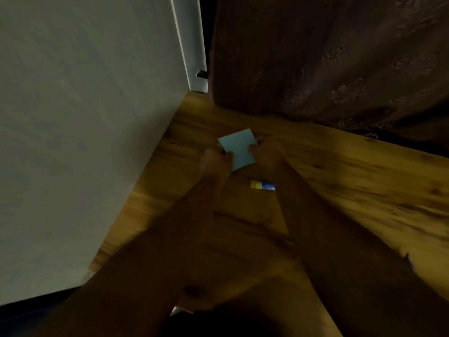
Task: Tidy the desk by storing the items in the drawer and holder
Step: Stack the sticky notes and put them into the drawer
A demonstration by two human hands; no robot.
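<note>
Pale-blue paper pad (239,149), held just over the wooden worktop (340,181), pinched at opposite edges by left hand (216,158) and right hand (266,152); likely light, slightly floppy, so edge grips suit.

A: Which items are partly hidden?

B: The pale blue square paper pad (239,148): its near left corner lies behind the left hand (216,161), its right edge behind the right hand (266,152). The yellow-and-blue glue stick (262,185): its right end passes behind the right forearm.

A: What cannot be resolved?

B: Finger positions; the frame is dim and blurred. The glue stick's label is unreadable. The wooden desk (364,186) is cut off by the right edge.
</note>
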